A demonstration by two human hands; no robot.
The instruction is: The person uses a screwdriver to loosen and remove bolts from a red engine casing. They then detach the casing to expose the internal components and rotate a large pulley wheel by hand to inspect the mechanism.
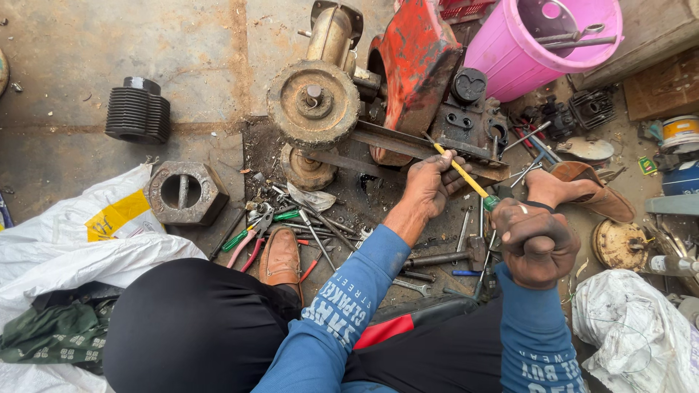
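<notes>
— What's in the pink bucket [510,58] at one o'clock?

— A few long metal tools [568,36], resting against its rim. At three o'clock there's a small tin with a white and orange band [681,131]; I can't see what's in it.

— And your hands?

— My right hand [537,244] is clenched in a fist around the green handle of the screwdriver [466,177]. Its yellow shaft runs up toward eleven o'clock, tip against the engine block [466,109]. My left hand [429,185] reaches forward, fingers curled around the shaft, steadying it at the grey metal frame [393,142]. Loose spanners and pliers [251,236] lie on the floor at nine o'clock.
</notes>
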